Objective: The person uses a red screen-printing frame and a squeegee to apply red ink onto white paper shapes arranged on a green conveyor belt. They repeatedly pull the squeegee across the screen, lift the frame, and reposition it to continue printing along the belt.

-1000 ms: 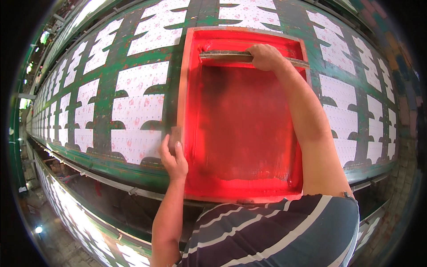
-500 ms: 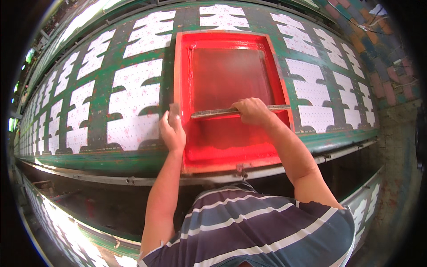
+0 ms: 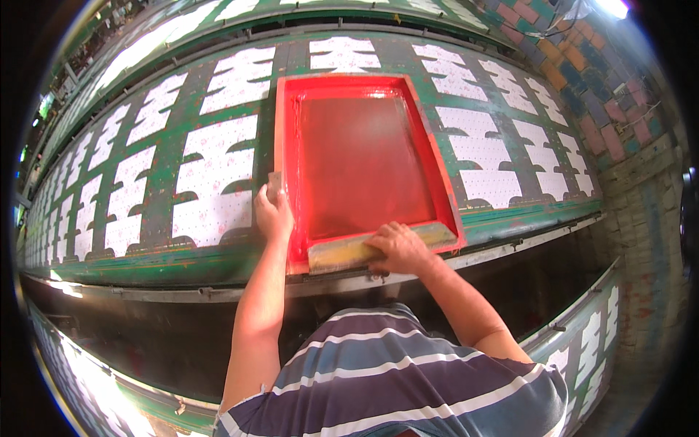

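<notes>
A screen printing frame [image 3: 282,138] with red-coated inner sides lies on the long green table in front of me. Its mesh [image 3: 360,160] looks dark red, with brighter red ink along the edges. My left hand [image 3: 275,216] is closed round a small brown handle [image 3: 274,182] at the frame's left side. At the near end of the frame, my right hand [image 3: 402,249] grips a wide squeegee [image 3: 335,253], whose yellowish-brown face is tilted up toward me. Its lower edge and my right fingertips are partly hidden.
White cut fabric pieces [image 3: 218,175] with a small pattern lie in rows on the green table [image 3: 273,273], left and right of the frame. A metal rail [image 3: 211,295] runs along its near edge. Another table of pieces [image 3: 597,342] stands behind me. Coloured paving [image 3: 582,80] shows at far right.
My right hand has drawn the squeegee from mid-screen to the frame's near end and tipped it over. The left hand keeps its hold on the handle. The view has shifted slightly.
</notes>
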`<state>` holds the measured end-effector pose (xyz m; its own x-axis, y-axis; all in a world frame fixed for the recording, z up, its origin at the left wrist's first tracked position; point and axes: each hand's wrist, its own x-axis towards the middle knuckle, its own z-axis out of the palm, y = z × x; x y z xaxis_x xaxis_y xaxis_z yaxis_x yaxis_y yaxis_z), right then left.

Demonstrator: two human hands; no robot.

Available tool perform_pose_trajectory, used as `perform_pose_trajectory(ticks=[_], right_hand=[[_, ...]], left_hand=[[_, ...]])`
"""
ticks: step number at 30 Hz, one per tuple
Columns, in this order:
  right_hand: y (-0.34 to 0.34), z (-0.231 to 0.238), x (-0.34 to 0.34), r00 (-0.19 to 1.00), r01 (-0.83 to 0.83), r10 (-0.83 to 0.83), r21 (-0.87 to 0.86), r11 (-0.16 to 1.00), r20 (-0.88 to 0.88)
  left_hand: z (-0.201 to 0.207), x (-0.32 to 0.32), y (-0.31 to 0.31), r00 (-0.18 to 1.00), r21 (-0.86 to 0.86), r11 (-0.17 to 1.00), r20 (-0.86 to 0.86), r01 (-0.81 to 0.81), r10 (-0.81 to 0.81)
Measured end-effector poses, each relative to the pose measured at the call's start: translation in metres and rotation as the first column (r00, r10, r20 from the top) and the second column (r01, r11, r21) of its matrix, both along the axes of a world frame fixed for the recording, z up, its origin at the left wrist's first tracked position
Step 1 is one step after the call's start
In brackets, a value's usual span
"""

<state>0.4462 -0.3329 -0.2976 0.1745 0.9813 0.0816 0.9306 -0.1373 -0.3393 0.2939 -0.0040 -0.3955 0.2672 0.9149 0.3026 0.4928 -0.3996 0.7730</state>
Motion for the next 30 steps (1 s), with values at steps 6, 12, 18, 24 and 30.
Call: perform_pose_trajectory(ticks=[6, 12, 18, 24, 30], right_hand=[[-0.033, -0.009, -0.004, 0.997, -0.068, 0.07, 0.062, 0.996, -0.032], [-0.104, 0.006, 0.054, 0.953, 0.013, 0.079, 0.299, 0.954, -0.294], [-0.156, -0.012, 0.143, 0.899, 0.426, -0.322, 0.424, 0.799, -0.296], [-0.151, -0.046, 0.189, 0.866, 0.5, -0.457, 0.391, 0.773, -0.204], [-0.109, -0.048, 0.191, 0.724, 0.645, -0.571, 0.084, 0.76, -0.387]], left_hand=[[-0.004, 0.003, 0.007, 0.993, -0.139, 0.987, -0.094, -0.08, 0.067], [0.005, 0.005, 0.005, 0.935, -0.144, 0.951, -0.27, -0.275, 0.229], [0.016, 0.01, -0.002, 0.924, -0.164, 0.938, -0.291, -0.305, 0.249], [0.01, 0.008, -0.001, 0.933, -0.131, 0.946, -0.249, -0.297, 0.259], [-0.004, 0.007, 0.005, 0.931, -0.082, 0.946, -0.223, -0.314, 0.289]])
